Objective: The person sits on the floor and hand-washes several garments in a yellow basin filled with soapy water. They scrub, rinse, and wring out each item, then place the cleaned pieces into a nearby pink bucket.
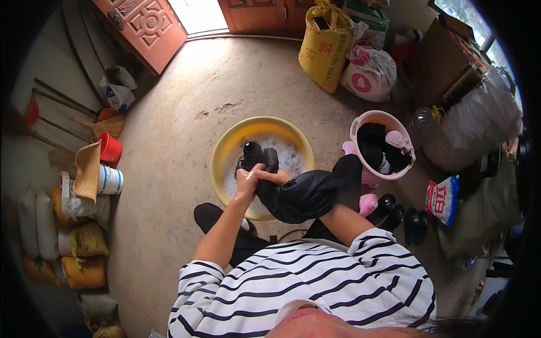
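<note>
A yellow plastic basin (216, 169) of sudsy water stands on the floor between my knees. Wet black cloth (291, 198) lies partly in the suds and is draped over my right forearm. My left hand (247, 181) is closed on a bunched part of it above the water. Against it, my right hand (274, 175) grips the same cloth, its fingers partly hidden by the fabric. To the right of the basin, a pink tub (367, 169) holds dark clothes and a light pink garment (397, 141).
A pink bottle (368, 204) and black shoes (385, 207) are near my right knee, with a detergent bag (442, 200) farther right. Tied sacks (325, 55) stand ahead; a red bucket (110, 148), broom (107, 126) and stacked sacks (84, 272) line the left wall.
</note>
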Available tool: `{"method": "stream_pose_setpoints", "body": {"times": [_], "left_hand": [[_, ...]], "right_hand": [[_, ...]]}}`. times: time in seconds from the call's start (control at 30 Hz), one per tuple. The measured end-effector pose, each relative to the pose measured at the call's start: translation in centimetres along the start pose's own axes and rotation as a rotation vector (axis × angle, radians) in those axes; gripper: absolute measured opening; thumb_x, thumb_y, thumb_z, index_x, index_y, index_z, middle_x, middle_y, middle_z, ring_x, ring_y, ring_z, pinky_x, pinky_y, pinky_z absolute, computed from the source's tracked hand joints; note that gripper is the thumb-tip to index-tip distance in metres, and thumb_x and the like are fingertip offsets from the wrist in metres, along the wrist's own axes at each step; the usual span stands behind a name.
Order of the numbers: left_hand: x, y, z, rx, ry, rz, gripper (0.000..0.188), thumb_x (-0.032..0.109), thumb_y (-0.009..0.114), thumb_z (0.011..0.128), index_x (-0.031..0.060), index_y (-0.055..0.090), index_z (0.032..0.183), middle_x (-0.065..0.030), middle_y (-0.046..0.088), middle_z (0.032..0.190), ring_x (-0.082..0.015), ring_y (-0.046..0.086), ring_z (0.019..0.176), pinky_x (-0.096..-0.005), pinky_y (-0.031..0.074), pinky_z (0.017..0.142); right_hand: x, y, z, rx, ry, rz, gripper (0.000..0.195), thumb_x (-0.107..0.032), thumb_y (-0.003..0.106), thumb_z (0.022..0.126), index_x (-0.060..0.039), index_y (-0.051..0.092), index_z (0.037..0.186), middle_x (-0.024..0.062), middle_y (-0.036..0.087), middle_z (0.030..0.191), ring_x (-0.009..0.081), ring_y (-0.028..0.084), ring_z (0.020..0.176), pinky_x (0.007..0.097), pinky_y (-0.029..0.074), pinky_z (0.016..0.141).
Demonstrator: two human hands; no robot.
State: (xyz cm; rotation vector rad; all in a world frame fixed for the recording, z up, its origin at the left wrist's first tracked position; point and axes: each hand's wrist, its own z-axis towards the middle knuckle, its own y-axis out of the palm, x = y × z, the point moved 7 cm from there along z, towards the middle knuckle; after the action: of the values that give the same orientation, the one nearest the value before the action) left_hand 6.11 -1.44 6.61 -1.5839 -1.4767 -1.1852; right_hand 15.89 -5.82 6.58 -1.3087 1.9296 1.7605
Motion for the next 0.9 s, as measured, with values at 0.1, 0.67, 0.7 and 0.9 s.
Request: {"method": "stream_pose_setpoints", "body": {"times": [0.1,0.67,0.7,0.9], "left_hand": [[-1.4,0.0,0.1,-0.007,0.135,0.108,0.028,0.019,0.072,0.087,-0.0081,0.069,0.09,-0.0057,0.067,0.083,-0.0126,0.058,0.069,-0.0329,0.05,0.06],[-8.6,-5.5,0.1,-0.579,-0.341,-0.652,0.098,0.087,0.038,0.079,0.0078,0.053,0.136,-0.0117,0.061,0.125,-0.0261,0.057,0.115,-0.0481,0.045,0.1],[-6.5,-1.4,-2.9,-0.506,-0.396,-0.616,0.103,0.089,0.037,0.076,0.0095,0.048,0.141,-0.0126,0.056,0.134,-0.0272,0.054,0.122,-0.0487,0.044,0.102],[0.4,4.2,-1.2,-0.67,0.113,-0.916,0.096,0.079,0.041,0.084,0.0113,0.032,0.151,-0.0192,0.04,0.149,-0.0307,0.05,0.129,-0.0558,0.047,0.101]], "right_hand": [[0.3,-0.2,0.7,0.065,-0.023,-0.113,0.047,-0.03,0.079,0.085,-0.0032,0.061,0.119,0.0045,0.066,0.105,0.0142,0.063,0.093,0.0272,0.051,0.08],[-1.8,2.4,-1.7,-0.089,0.388,0.534,0.034,-0.029,0.064,0.085,0.001,0.058,0.1,0.0085,0.059,0.08,0.0197,0.062,0.068,0.0252,0.05,0.059],[-1.3,1.8,-1.6,-0.13,0.38,0.574,0.036,-0.03,0.064,0.085,0.0018,0.058,0.1,0.0091,0.059,0.081,0.0201,0.061,0.068,0.0254,0.05,0.059],[2.4,3.8,-3.4,-0.019,0.433,0.766,0.042,-0.033,0.064,0.083,0.005,0.057,0.1,0.0121,0.061,0.084,0.0215,0.061,0.067,0.0276,0.051,0.058]]}}
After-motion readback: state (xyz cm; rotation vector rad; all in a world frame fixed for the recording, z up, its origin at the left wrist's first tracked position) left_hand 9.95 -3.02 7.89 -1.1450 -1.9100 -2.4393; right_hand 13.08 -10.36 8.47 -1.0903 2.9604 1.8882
